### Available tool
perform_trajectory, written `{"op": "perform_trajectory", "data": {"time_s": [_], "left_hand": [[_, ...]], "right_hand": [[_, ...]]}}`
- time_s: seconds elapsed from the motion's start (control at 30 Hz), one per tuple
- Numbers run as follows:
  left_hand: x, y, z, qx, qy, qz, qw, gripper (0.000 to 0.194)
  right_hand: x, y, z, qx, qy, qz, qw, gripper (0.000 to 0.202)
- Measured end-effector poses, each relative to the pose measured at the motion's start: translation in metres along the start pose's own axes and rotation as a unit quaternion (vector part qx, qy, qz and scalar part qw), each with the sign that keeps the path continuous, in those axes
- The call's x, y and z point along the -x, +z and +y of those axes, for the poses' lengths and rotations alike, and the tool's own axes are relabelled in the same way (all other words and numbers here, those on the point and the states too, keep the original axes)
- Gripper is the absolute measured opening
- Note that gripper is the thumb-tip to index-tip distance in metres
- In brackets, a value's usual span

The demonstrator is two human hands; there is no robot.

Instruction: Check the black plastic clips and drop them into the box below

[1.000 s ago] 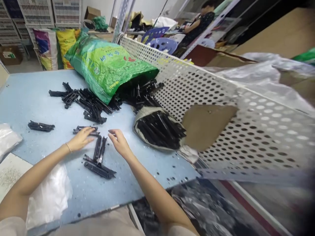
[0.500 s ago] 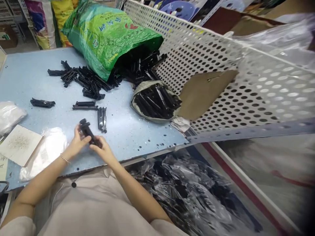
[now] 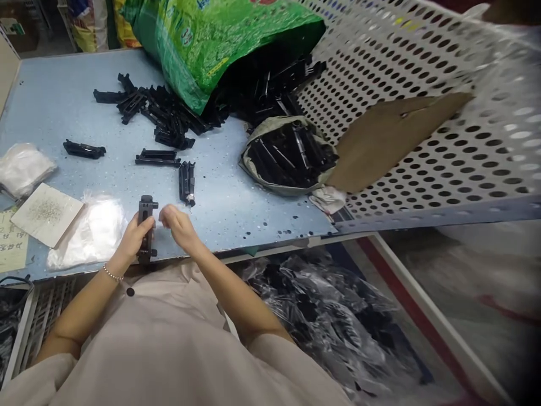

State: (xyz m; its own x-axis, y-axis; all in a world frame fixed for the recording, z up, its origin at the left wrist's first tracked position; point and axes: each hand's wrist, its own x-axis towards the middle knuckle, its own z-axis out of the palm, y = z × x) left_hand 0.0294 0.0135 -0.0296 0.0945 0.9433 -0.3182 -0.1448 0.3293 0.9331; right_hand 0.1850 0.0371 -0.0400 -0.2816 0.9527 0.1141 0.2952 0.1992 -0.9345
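My left hand [image 3: 133,235] grips a long black plastic part [image 3: 146,208] near the table's front edge. The part stands lengthwise, with short pegs sticking out on its right side at both ends. Just right of it, my right hand [image 3: 179,226] is closed with its fingers curled, apart from the part. Whatever its fingertips may hold is hidden. Beyond my hands lie similar single black parts, one upright in view [image 3: 186,183], one crosswise [image 3: 158,158] and one farther left [image 3: 84,149].
A green sack [image 3: 198,51] spills black parts [image 3: 169,115] at the back. A cloth bag [image 3: 257,175] full of them leans by a white perforated panel [image 3: 435,62] and brown cardboard [image 3: 380,141]. White plastic bags [image 3: 91,237] and a speckled square [image 3: 48,214] lie left.
My right hand has let go of the black part and moved off to its right. In my left hand, the part has turned from slanted to lengthwise. The view has shifted.
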Motion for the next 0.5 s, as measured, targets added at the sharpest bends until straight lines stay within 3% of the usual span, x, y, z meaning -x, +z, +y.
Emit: {"op": "perform_trajectory", "data": {"time_s": [0.13,0.27,0.33,0.4,0.5], "left_hand": [[-0.007,-0.004,0.001,0.111,-0.052,-0.003,0.992,0.043],[-0.008,0.006,0.001,0.109,-0.107,-0.041,0.987,0.043],[-0.003,0.014,0.002,0.073,-0.092,-0.026,0.993,0.044],[0.006,0.021,0.006,-0.003,0.014,0.044,0.999,0.047],[0.013,0.024,0.013,-0.128,0.183,0.133,0.966,0.063]], "right_hand": [[0.039,0.005,0.005,0.182,-0.179,-0.072,0.964,0.053],[0.046,0.004,0.013,0.224,-0.232,-0.094,0.942,0.046],[0.044,0.002,0.013,0.183,-0.213,-0.098,0.955,0.048],[0.043,0.002,0.009,0.093,-0.138,-0.094,0.982,0.052],[0.043,-0.002,-0.001,-0.068,0.032,-0.136,0.988,0.057]]}}
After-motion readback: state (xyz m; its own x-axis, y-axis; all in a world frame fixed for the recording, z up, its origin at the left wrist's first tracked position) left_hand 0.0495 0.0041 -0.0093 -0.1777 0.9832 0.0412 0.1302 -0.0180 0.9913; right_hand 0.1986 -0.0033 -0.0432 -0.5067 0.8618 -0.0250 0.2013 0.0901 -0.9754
